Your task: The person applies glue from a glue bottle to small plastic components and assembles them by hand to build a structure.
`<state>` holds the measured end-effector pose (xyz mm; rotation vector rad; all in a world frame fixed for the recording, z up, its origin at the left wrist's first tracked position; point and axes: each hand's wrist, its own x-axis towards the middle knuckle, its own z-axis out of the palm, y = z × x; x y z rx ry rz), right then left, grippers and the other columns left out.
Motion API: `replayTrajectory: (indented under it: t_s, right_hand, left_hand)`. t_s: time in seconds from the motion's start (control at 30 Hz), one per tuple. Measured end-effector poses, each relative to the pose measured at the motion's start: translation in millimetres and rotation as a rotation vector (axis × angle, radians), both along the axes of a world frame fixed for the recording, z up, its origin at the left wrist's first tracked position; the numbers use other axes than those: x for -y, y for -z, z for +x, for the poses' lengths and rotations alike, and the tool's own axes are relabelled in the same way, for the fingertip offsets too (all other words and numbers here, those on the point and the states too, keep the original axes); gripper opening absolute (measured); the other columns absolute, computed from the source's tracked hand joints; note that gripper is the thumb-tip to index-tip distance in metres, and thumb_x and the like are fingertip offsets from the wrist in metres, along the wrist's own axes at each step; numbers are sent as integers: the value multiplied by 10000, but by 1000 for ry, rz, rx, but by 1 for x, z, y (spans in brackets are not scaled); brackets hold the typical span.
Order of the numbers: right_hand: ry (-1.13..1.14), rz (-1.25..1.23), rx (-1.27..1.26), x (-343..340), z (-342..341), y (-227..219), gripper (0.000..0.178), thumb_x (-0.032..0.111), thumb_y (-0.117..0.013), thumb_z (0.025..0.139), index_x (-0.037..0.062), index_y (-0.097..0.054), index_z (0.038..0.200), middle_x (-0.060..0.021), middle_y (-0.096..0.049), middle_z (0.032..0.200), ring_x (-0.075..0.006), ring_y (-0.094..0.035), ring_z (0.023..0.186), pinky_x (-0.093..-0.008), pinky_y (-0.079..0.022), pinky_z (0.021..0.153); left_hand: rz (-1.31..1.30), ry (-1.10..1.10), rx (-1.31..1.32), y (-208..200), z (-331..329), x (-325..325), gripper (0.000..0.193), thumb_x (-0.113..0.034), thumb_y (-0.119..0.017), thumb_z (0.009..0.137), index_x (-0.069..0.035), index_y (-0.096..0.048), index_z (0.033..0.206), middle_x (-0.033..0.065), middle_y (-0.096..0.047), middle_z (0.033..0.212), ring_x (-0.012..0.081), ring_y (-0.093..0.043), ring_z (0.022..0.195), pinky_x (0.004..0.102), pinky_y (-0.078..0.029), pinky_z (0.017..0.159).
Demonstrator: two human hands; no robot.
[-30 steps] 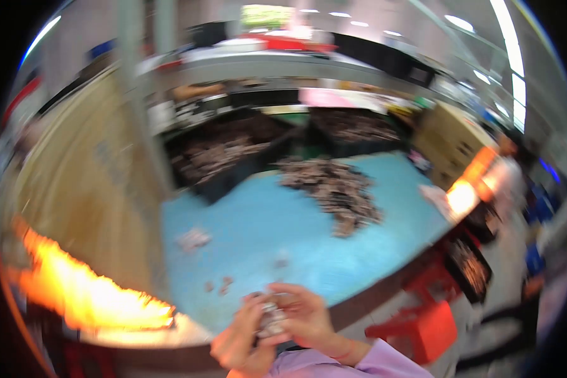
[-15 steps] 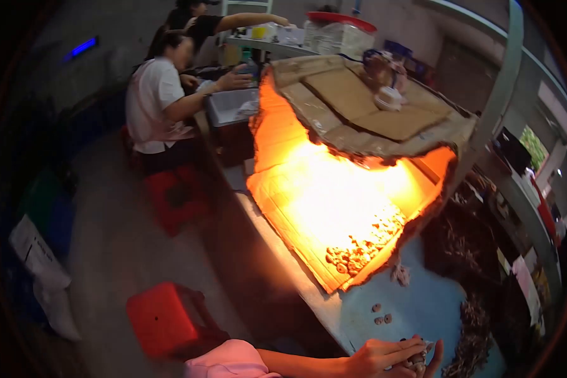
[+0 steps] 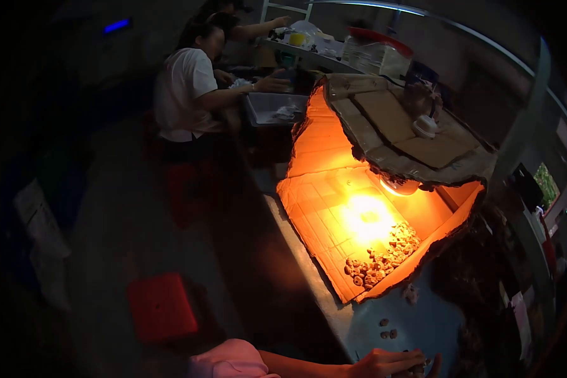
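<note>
At the lower edge my left hand (image 3: 387, 363) reaches in from a pink sleeve (image 3: 229, 361). Its fingers are closed over small brown pieces (image 3: 409, 372), whose exact kind is hard to make out. Of my right hand (image 3: 434, 366), only a finger shows, bent up against the far side of the same pieces; the rest lies below the picture. Three small round brown pieces (image 3: 385, 332) lie on the blue tabletop (image 3: 416, 327) just beyond my hands. A heap of similar pieces (image 3: 378, 264), some with a hole, sits under the lamp in the box.
A ragged cardboard box (image 3: 315, 208) with a glowing lamp (image 3: 400, 186) inside stands on the table ahead. Dark stringy bits (image 3: 472, 346) lie at right. A red stool (image 3: 160, 309) is on the floor at left. Two people (image 3: 186, 94) work by a grey bin (image 3: 274, 108).
The view has shifted, so the box and people sit farther right and lower. The picture is darker and the lamp now shows. My hands stay together on the brown pieces.
</note>
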<state>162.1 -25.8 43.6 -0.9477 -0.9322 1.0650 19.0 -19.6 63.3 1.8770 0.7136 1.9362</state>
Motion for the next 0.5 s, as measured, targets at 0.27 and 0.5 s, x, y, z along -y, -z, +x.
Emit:
replayTrajectory:
  t_s: [0.27, 0.5]
  right_hand:
    - [-579, -318, -845, -22, 53, 24, 246, 298, -382, 921, 86, -463, 1017, -6, -537, 805, -80, -504, 784, -305, -398, 925]
    - [-295, -377, -658, -19, 54, 17, 247, 328, -474, 883, 86, -474, 932, 5, -505, 776, -84, -481, 769, -311, -421, 868]
  left_hand:
    - [-12, 45, -8, 3, 8, 0, 337, -178, -654, 761, 28, -587, 1019, 173, -608, 993, 277, -641, 756, 314, -525, 627]
    - [14, 7, -46, 8, 16, 5, 332, -162, -640, 763, 44, -588, 1019, 195, -602, 1011, 289, -640, 768, 325, -525, 633]
